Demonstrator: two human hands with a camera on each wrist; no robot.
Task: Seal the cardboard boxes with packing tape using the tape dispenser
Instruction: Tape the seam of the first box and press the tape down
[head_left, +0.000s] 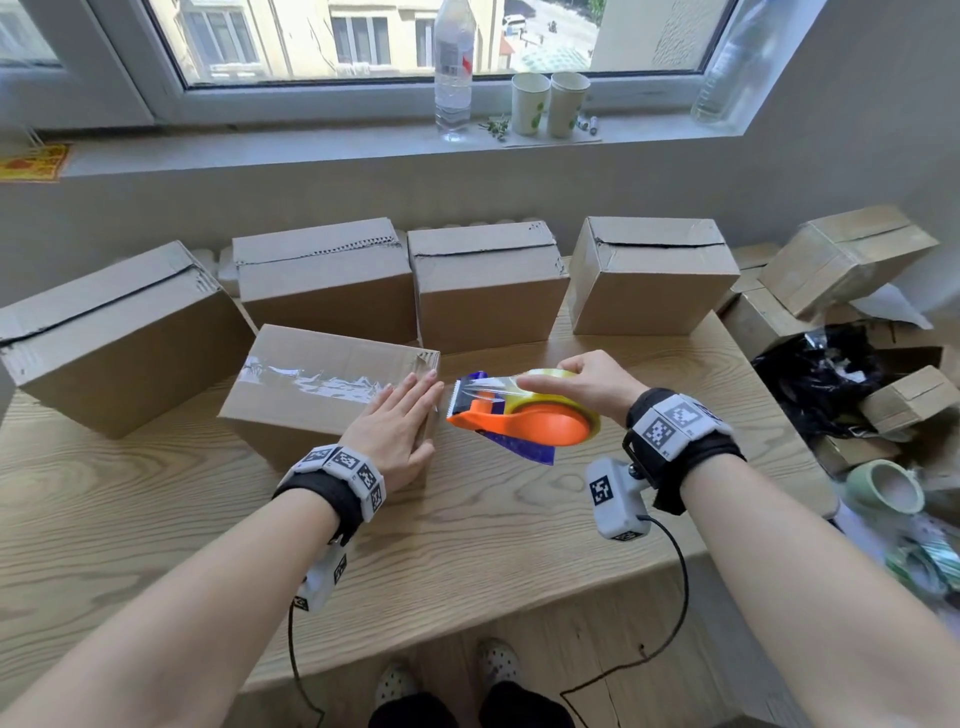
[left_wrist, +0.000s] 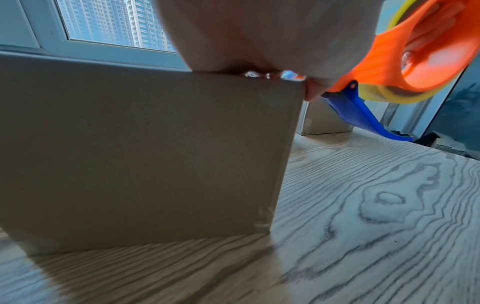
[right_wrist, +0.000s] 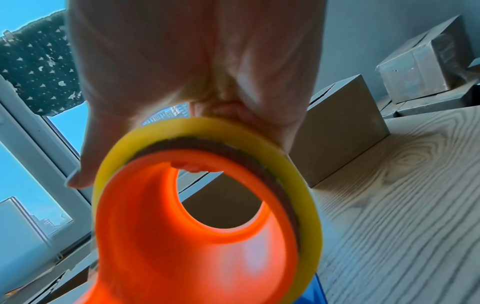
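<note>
A cardboard box (head_left: 291, 415) stands near the front of the wooden table (head_left: 156, 509), a shiny strip of clear tape (head_left: 317, 383) across its top. My left hand (head_left: 400, 426) lies flat with straight fingers on the box's right end (left_wrist: 155, 154), pressing down on the tape. Just right of that box, my right hand (head_left: 576, 382) grips the orange tape dispenser (head_left: 524, 421) from above, held in the air with its blade end toward the box edge. The yellowish tape roll (right_wrist: 293, 185) sits around the orange hub (right_wrist: 161, 246). A blue flap (left_wrist: 363, 117) hangs beneath it.
Several more cardboard boxes (head_left: 483, 291) stand in a row behind, seams visible on top. A heap of boxes (head_left: 841, 260), black plastic (head_left: 821, 374) and a green tape roll (head_left: 883, 486) lies at the right. A bottle (head_left: 453, 67) and paper cups (head_left: 550, 101) stand on the windowsill.
</note>
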